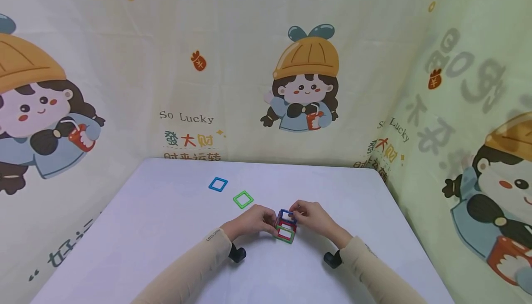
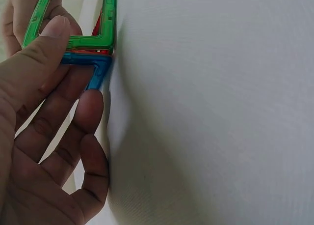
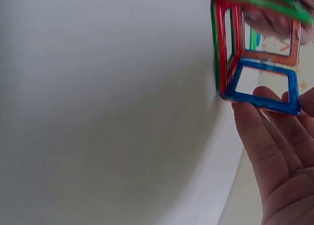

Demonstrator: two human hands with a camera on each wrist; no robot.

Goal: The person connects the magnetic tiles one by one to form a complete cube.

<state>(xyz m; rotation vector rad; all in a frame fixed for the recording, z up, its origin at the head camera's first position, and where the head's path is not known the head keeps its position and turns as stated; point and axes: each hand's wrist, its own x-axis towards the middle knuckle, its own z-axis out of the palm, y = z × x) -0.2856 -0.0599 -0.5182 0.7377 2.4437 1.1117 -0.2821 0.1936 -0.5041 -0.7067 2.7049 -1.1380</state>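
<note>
Between the two hands, magnetic tiles with see-through middles are joined into a small box-like shape on the table. A green tile lies on the side nearest the person, red tiles are joined to it, and a blue tile forms another side. My left hand grips the shape from the left, thumb on the green tile and fingers by a blue one. On the far right side, my right hand pinches the blue tile by its edge. The fingers partly hide the shape.
A loose blue tile and a loose green tile lie flat on the white table, beyond the left hand. Printed cloth hangs behind the table and at both sides.
</note>
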